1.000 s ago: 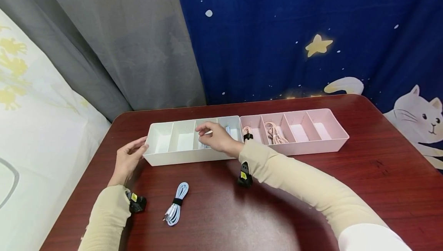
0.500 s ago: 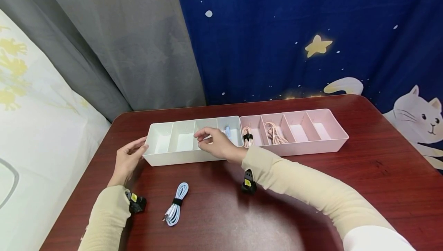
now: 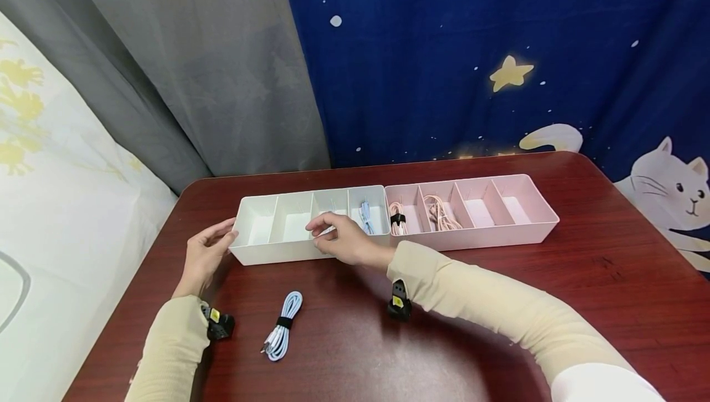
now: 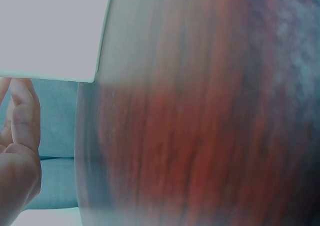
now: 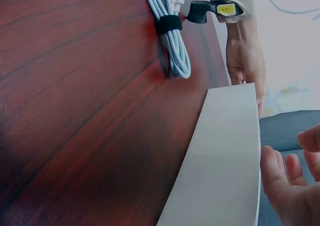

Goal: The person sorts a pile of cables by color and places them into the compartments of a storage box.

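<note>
A white four-compartment box (image 3: 288,253) stands on the table. At its left end, my left hand (image 3: 205,257) touches the wall with fingers and thumb; in the left wrist view the fingers (image 4: 22,118) reach up to its edge. My right hand (image 3: 346,242) is over the box's front rim by the third compartment, fingers loosely bent and holding nothing, as the right wrist view also shows (image 5: 295,186). It hides part of that compartment. A light blue cable (image 3: 366,217) lies in the rightmost compartment. Nearer me rests a coiled light blue cable (image 3: 283,328) with a black strap.
Against the white box's right end stands a pink divided box (image 3: 493,237). Its left compartments hold a strapped pink cable (image 3: 397,217) and a loosely coiled pink cable (image 3: 442,216). Curtains hang behind the dark red wooden table (image 3: 444,340).
My right hand has drawn back slightly toward me and down from over the white box, uncovering the blue cable in the rightmost compartment. My left hand has stayed at the box's end.
</note>
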Demonstrator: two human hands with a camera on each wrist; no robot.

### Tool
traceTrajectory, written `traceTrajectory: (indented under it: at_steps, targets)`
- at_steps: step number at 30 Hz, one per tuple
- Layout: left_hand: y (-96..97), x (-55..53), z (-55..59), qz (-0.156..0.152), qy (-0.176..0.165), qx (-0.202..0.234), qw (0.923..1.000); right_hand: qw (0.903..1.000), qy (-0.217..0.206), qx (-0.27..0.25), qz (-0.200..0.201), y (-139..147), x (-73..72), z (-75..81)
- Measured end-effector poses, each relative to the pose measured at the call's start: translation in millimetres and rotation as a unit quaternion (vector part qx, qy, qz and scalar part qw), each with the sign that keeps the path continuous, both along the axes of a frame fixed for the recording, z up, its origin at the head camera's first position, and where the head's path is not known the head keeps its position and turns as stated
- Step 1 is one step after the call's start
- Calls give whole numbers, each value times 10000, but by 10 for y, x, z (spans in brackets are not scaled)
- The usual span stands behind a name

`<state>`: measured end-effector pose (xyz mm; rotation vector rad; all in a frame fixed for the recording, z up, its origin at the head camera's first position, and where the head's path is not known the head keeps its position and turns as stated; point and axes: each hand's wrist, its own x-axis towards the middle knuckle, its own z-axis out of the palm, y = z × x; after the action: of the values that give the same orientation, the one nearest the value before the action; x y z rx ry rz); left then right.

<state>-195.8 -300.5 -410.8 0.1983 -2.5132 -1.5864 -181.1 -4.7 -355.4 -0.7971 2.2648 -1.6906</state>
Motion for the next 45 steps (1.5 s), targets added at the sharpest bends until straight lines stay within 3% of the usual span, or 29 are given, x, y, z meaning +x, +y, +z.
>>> traceTrajectory:
  at_steps: [11,22,33,45]
  targets:
    - [15,2,17,12,15,68,10000,9982,-412,-305,301,-39,86,-87]
    - [2,-15,8,1,113,95,9999,9966,-624,-228,498,-85,173,-167]
    - [6,-9,4,54,117,45,9999,9941,-953,-230,463,-182,303,-331]
    - [4,-6,-10,61,69,3,10000,9921,-1214,101,312,-256,363,-431]
